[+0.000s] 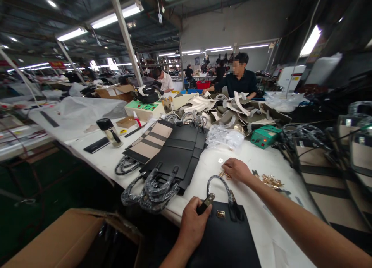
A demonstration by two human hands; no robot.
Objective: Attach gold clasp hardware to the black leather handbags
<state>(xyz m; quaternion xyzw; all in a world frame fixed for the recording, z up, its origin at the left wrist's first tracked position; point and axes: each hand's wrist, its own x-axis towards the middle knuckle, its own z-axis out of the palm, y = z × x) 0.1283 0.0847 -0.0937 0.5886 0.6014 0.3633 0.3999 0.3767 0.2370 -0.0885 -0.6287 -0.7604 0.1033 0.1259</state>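
Note:
My left hand (pixel 193 223) grips the top edge of a black leather bag panel (pixel 225 241) at the table's near edge, pinching a small black strap tab with a gold tip (pixel 205 204). The panel carries a gold clasp (pixel 220 213) and a plastic-wrapped handle (pixel 222 184). My right hand (pixel 236 170) reaches forward over the white table (pixel 255 206); its fingers curl down on small gold metal fittings (pixel 225 176). More gold fittings (pixel 271 181) lie scattered to its right.
A stack of black bag panels with wrapped handles (pixel 171 159) lies left of my hands, beige striped panels (pixel 148 142) behind it. A green device (pixel 265 136), a plastic bag (pixel 225 138), a bottle (pixel 110 132). A cardboard box (pixel 72 241) stands below. A person (pixel 238 82) sits across.

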